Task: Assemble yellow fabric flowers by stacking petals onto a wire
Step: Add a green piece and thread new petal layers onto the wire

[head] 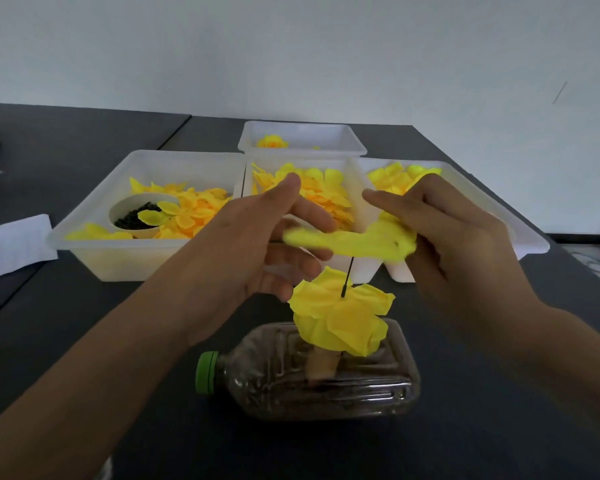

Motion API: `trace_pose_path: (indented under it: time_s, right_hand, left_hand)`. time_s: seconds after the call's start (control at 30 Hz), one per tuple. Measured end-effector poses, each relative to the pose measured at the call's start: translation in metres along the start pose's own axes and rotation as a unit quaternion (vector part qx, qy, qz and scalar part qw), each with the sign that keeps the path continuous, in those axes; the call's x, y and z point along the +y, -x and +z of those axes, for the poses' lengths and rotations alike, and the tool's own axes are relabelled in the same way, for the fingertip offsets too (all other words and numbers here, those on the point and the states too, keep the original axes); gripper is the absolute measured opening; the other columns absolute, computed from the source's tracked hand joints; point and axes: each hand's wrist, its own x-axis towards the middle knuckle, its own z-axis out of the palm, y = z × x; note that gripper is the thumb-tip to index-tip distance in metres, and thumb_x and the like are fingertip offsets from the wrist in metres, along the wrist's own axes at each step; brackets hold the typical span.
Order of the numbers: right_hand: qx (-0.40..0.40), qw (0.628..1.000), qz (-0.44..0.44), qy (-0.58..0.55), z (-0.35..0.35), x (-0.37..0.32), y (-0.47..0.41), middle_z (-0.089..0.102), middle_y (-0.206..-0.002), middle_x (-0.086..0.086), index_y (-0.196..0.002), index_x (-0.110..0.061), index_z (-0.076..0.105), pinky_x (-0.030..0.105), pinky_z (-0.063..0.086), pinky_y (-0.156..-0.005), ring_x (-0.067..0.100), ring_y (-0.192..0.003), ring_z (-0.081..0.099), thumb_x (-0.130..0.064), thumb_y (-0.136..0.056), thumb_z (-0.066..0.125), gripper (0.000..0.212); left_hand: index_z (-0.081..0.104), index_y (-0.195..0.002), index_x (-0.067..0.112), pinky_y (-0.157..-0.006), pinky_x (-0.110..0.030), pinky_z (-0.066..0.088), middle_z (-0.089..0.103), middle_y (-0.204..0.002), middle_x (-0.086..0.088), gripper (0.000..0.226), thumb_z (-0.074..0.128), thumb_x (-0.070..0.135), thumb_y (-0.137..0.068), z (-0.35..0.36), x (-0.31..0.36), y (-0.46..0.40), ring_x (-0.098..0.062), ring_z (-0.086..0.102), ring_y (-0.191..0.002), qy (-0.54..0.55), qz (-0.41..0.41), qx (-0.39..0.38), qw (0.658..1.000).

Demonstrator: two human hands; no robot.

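Up close from the head view, right hand pinching a yellow petal layer over a thin black wire, left hand open beside it, stacked petals lower on the wire, above a plastic bottle lying on the dark table.

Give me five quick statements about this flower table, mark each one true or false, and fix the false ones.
1. The right hand holds a yellow petal piece above the wire. True.
2. The plastic bottle stands upright. False: it lies on its side, green cap pointing left.
3. Petals are already stacked on the wire. True.
4. The small cup of dark bits sits in the rightmost tray. False: it sits in the left tray.
5. The left hand grips the bottle. False: it is open beside the petal piece, above the bottle.
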Motion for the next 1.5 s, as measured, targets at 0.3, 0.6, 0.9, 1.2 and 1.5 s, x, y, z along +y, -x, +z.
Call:
trace_pose_path:
  time_s: [0.3,0.6,0.9,1.2,1.5]
  right_hand:
    - [-0.101,0.771,0.393,-0.490,0.004,0.007,-0.007,0.056,-0.062,0.011,-0.103,-0.020,0.061,0.023,0.033,-0.043,0.018,-0.037,0.041,-0.013,-0.099,0.042,0.021]
    - [-0.244,0.771,0.385,-0.445,-0.006,0.002,0.000,0.029,-0.043,-0.003,-0.055,-0.010,0.041,0.013,0.022,-0.036,0.008,-0.034,0.023,-0.034,-0.096,0.046,0.047]
    - [-0.162,0.750,0.422,-0.483,0.000,-0.010,0.007,0.027,-0.044,-0.005,-0.049,-0.017,0.038,0.016,0.024,-0.035,0.008,-0.034,0.023,-0.039,-0.089,0.050,0.047]
    - [-0.103,0.764,0.393,-0.501,0.007,-0.014,0.007,0.024,-0.046,-0.004,-0.055,-0.013,0.036,0.017,0.023,-0.037,0.010,-0.037,0.022,-0.037,-0.091,0.046,0.044]
    - [-0.131,0.763,0.402,-0.489,0.011,-0.017,0.013,0.028,-0.044,-0.008,-0.082,0.004,0.065,0.017,0.026,-0.039,0.009,-0.039,0.025,-0.044,-0.080,0.055,0.050]
  left_hand:
    - [0.069,-0.091,0.012,-0.050,-0.013,0.048,0.065,-0.076,-0.005,0.021,0.066,0.025,-0.074,0.000,-0.010,-0.003,-0.010,0.057,-0.055,-0.091,0.090,0.058,0.990]
    - [0.066,-0.103,0.010,-0.041,-0.011,0.040,0.068,-0.065,0.002,0.018,0.066,0.019,-0.087,-0.001,-0.007,-0.019,-0.004,0.054,-0.040,-0.150,0.037,0.031,0.988]
    - [0.060,-0.054,0.022,-0.039,-0.012,0.033,0.048,-0.050,0.003,0.062,0.029,0.060,-0.093,-0.007,-0.008,-0.024,0.000,0.042,-0.038,-0.265,-0.055,-0.028,0.962]
    - [0.057,-0.060,0.019,-0.044,-0.003,0.035,0.049,-0.040,0.010,0.069,0.012,0.052,-0.101,-0.009,-0.013,-0.031,0.002,0.043,-0.036,-0.338,-0.080,-0.027,0.937]
    - [0.048,-0.042,0.021,-0.039,-0.017,0.024,0.031,-0.044,0.005,0.063,0.041,0.041,-0.101,-0.014,-0.016,-0.034,-0.008,0.024,-0.037,-0.236,-0.073,0.005,0.969]
